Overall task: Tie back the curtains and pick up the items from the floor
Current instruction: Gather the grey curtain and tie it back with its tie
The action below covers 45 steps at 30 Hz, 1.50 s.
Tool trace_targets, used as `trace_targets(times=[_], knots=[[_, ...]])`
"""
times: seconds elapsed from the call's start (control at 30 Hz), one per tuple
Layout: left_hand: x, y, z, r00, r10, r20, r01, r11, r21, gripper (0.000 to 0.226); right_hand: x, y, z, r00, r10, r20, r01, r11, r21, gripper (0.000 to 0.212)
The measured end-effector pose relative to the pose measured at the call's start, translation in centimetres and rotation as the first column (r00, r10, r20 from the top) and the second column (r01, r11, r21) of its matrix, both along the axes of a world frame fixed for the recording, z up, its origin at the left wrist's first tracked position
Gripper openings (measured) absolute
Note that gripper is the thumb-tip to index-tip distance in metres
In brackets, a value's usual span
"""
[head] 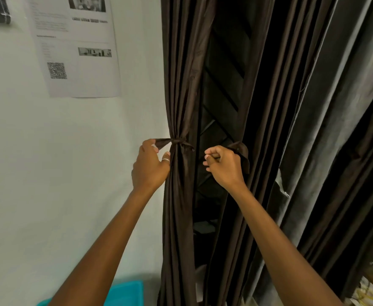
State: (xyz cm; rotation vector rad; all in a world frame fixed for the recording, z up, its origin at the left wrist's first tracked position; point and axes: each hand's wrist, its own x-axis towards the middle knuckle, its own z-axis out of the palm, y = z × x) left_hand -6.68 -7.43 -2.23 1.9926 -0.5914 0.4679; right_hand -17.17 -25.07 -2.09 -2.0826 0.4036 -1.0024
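Between the hands, brown curtain [179, 96] cinched by knotted tie-back [176, 141], left hand [151, 166] pinching one end, right hand [224, 165] gripping a fabric strap [239, 149]; beyond, grey curtain [326, 120] loose, floor pickup pending.

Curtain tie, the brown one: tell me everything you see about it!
The curtain tie is a thin strip of dark brown cloth like the curtain. It is knotted tight round the gathered curtain. The left hand pinches its left end, pulled out sideways; a short end droops right of the knot. The right hand grips another brown strip, apart from it.
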Motion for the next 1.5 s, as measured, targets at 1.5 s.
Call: trace_targets(times=[1.5], knots=[[-2.5, -23.3, -1.8, 0.999, 0.037, -0.019, -0.037, 0.999, -0.010, 0.044, -2.5, -17.8, 0.0, 0.933, -0.246, 0.262, 0.305, 0.928, -0.215, 0.031]])
